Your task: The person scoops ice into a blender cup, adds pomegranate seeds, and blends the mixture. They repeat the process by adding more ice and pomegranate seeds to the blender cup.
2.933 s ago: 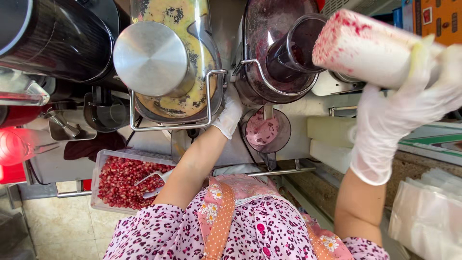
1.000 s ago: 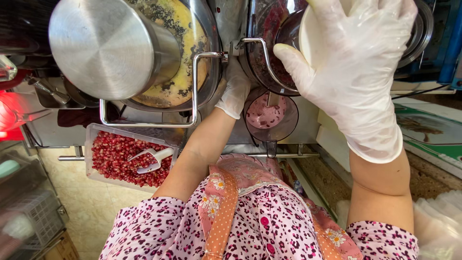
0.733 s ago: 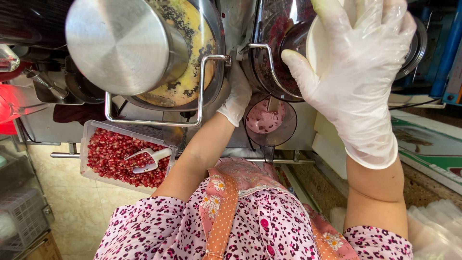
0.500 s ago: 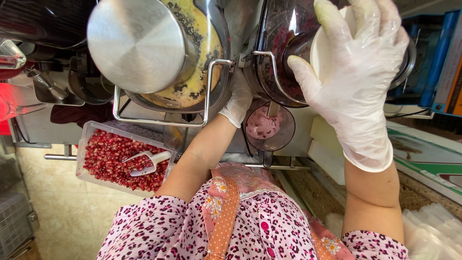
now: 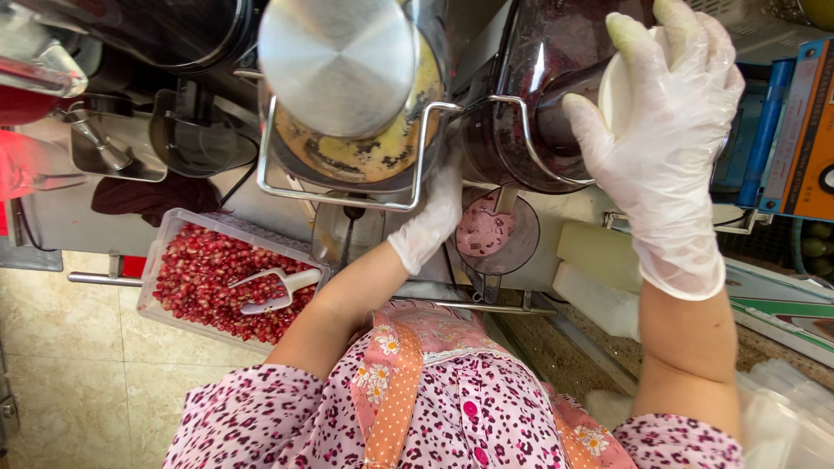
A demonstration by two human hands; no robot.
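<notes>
My right hand [image 5: 669, 148], in a thin white glove, grips a white cup [image 5: 611, 87] tipped mouth-first into the dark hopper of a juicer [image 5: 530, 95]. My left hand [image 5: 430, 217], also gloved, rests against the machine front just under a wire frame [image 5: 417, 174]. Its fingertips are hidden there. Right beside that hand, a clear cup of pink juice [image 5: 486, 230] stands below the hopper.
A round steel lid [image 5: 339, 61] sits over a second hopper with yellow pulp [image 5: 365, 156]. A clear tray of red pomegranate seeds [image 5: 174, 227] with a small scoop [image 5: 274, 291] stands at the left. White blocks [image 5: 599, 269] and a blue-orange machine [image 5: 795, 122] are at the right.
The right hand has swung the white cup from sideways in the air down onto the dark hopper and holds it there. The left hand stays at the machine front.
</notes>
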